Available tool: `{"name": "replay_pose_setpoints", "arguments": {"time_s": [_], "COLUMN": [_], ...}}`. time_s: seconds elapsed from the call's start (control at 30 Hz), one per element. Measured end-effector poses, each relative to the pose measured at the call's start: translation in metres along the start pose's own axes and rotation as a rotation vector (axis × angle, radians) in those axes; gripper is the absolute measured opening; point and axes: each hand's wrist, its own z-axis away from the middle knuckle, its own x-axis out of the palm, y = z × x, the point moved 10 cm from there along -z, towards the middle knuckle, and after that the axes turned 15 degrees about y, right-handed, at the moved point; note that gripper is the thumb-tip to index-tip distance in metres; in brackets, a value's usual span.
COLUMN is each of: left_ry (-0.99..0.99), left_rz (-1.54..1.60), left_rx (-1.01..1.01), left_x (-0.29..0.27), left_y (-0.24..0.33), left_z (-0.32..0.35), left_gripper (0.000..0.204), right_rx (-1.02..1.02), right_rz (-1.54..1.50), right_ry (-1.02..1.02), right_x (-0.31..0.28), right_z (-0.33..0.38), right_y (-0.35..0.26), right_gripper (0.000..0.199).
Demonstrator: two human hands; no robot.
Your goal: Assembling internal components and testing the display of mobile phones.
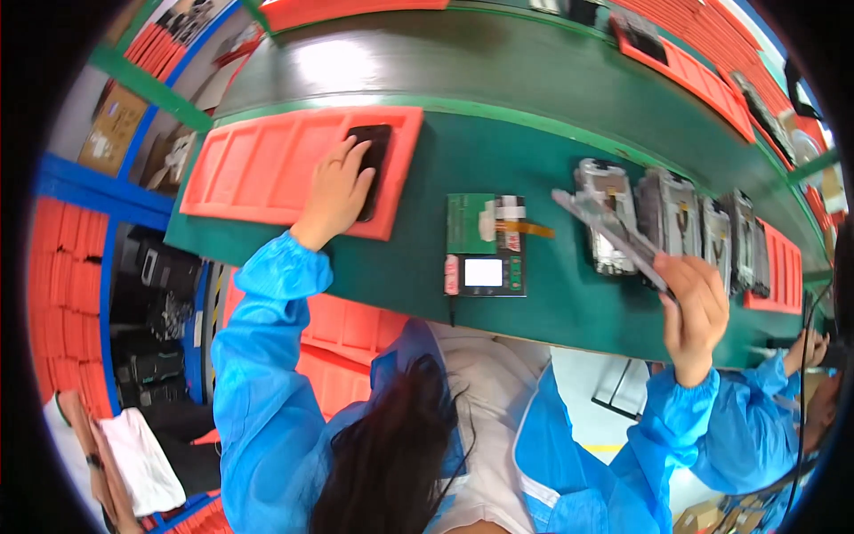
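Left hand point(336, 191) flat, fingers spread; right hand point(694, 307) raised, grip closed, both arms outstretched.

A green circuit board point(471, 222) with a small lit screen point(483, 271) sits mid-table (an orange ribbon cable point(527, 228) juts right). Stacked orange trays point(712, 44) line the far right; a co-worker's hand point(805, 349) shows near right.

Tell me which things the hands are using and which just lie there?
In use: left hand on flat black phone panel in orange moulded tray; right hand holding grey metal frame.
Lying about: green circuit-board tester, row of grey frames.
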Motion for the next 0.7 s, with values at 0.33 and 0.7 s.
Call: {"name": "replay_pose_setpoints", "arguments": {"time_s": [0.33,0.7], "left_ry": [0.051,-0.145], "left_rz": [0.175,0.075], "left_rx": [0.127,0.200], "left_x": [-0.039,-0.023], "left_y": [0.044,0.069], "left_z": [0.020,0.055], "left_gripper": [0.039,0.058], "right_rx": [0.092,0.501], "right_rz": [-0.151,0.083], "right_ry": [-0.091,0.115], "right_x": [0.013,0.003], "right_z": [0.021,0.039], "right_y": [-0.007,0.027], "right_gripper": [0.026,0.010]}}
